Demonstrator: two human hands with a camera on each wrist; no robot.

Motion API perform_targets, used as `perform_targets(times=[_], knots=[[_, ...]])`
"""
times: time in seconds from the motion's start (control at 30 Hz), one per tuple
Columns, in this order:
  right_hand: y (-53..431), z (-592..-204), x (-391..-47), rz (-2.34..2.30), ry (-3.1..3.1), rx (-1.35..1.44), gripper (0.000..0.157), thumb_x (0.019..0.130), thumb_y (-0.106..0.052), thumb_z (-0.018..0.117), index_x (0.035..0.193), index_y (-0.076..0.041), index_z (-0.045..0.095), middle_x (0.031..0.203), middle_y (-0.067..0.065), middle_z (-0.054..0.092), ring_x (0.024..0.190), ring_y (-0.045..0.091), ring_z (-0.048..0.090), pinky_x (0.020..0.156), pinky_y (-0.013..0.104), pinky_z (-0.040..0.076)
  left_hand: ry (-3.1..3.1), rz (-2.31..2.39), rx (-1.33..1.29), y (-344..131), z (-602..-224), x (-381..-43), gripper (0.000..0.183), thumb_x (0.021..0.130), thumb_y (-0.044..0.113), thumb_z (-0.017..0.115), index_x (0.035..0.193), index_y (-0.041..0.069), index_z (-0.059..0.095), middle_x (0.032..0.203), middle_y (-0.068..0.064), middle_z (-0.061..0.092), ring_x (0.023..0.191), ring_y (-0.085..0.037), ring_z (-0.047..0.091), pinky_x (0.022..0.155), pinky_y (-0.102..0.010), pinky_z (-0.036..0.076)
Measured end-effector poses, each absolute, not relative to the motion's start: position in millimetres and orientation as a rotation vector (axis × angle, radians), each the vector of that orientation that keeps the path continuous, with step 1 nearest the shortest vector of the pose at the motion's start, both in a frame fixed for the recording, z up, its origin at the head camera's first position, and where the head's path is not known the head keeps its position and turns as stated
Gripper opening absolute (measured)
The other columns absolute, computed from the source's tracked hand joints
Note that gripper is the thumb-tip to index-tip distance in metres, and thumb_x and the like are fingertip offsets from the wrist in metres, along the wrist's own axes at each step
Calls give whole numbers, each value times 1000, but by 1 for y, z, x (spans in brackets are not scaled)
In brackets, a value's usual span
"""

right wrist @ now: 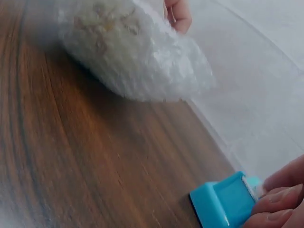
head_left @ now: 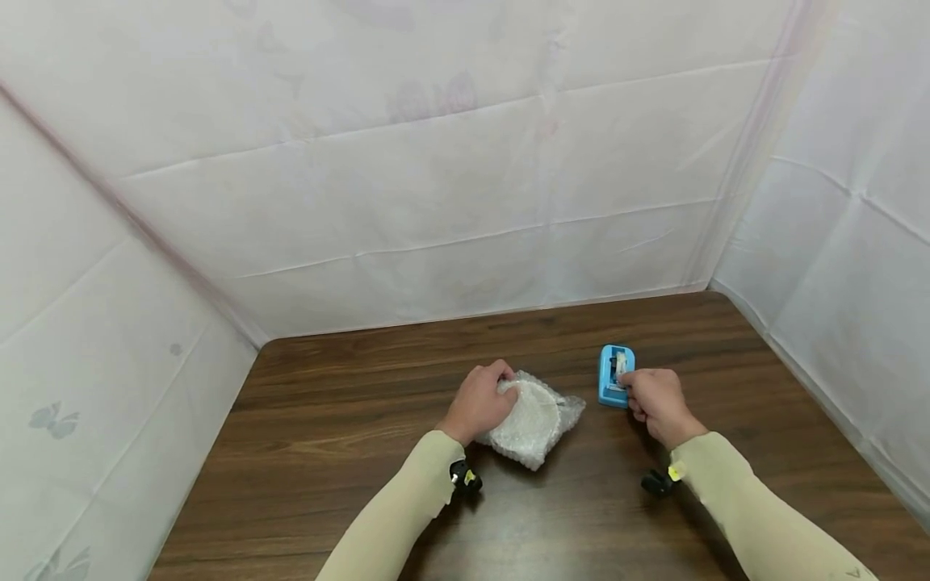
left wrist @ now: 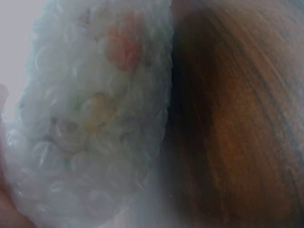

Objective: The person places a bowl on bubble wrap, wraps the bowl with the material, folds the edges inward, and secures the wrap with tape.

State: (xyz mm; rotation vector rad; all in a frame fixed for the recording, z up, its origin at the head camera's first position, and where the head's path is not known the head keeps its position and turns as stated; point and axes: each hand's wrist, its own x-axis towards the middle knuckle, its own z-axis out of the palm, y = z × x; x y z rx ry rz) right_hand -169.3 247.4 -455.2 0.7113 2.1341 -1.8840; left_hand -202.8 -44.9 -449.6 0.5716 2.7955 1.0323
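A round whitish dish (head_left: 532, 415), perhaps a bowl, is wrapped in clear bubble wrap (left wrist: 99, 161) and held tilted above the table. My left hand (head_left: 481, 403) grips its left edge, thumb on the near face. Blurred red and yellow patches show through the wrap in the left wrist view. To the right, a blue tape dispenser (head_left: 605, 378) stands on the table. My right hand (head_left: 655, 399) is at the dispenser, thumb and forefinger pinching at its toothed cutter (right wrist: 250, 189). The tape's end between those fingers is mostly hidden.
The brown wood-grain table (head_left: 327, 403) reaches back to a pale sheet wall (head_left: 436, 202), with more sheeting at both sides. Small black cameras (head_left: 465, 478) are strapped to both wrists.
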Motion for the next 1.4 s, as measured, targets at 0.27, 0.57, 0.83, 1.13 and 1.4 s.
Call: perform_targets(times=[0.27, 0.57, 0.83, 1.13, 1.4], knots=[[242, -443, -155, -2034, 2008, 744, 31, 103, -16, 57, 72, -11, 61, 55, -7, 47, 51, 10, 47, 49, 24, 41, 2796, 1048, 578, -46, -451, -202, 18, 102, 23, 62, 114, 12, 69, 109, -7, 75, 109, -25, 64, 91, -42, 52], [231, -452, -134, -2079, 2018, 857, 35, 106, -27, 60, 82, -6, 71, 61, -6, 55, 50, 8, 48, 47, 23, 42, 2806, 1044, 561, -47, -452, -203, 17, 102, 24, 62, 112, 12, 69, 108, -6, 75, 107, -24, 63, 89, -40, 52], [228, -472, -132, -2055, 2016, 867, 39, 104, -18, 59, 66, -11, 66, 55, -6, 52, 46, 8, 46, 45, 22, 39, 2802, 1035, 568, -47, -451, -201, 17, 102, 24, 63, 114, 13, 69, 109, -6, 75, 109, -25, 64, 90, -40, 52], [237, -481, -134, -1743, 2159, 638, 35, 100, -15, 59, 66, -7, 65, 53, -4, 52, 48, 10, 46, 46, 25, 40, 2822, 1031, 566, -47, -450, -201, 17, 101, 23, 64, 112, 11, 69, 106, -7, 76, 106, -24, 64, 89, -40, 52], [225, -459, -132, -1874, 2159, 453, 32, 108, -24, 57, 91, 0, 67, 68, -2, 52, 62, 13, 52, 57, 26, 49, 2822, 1026, 573, -47, -451, -202, 17, 101, 24, 64, 112, 11, 69, 107, -7, 75, 106, -24, 64, 90, -41, 53]])
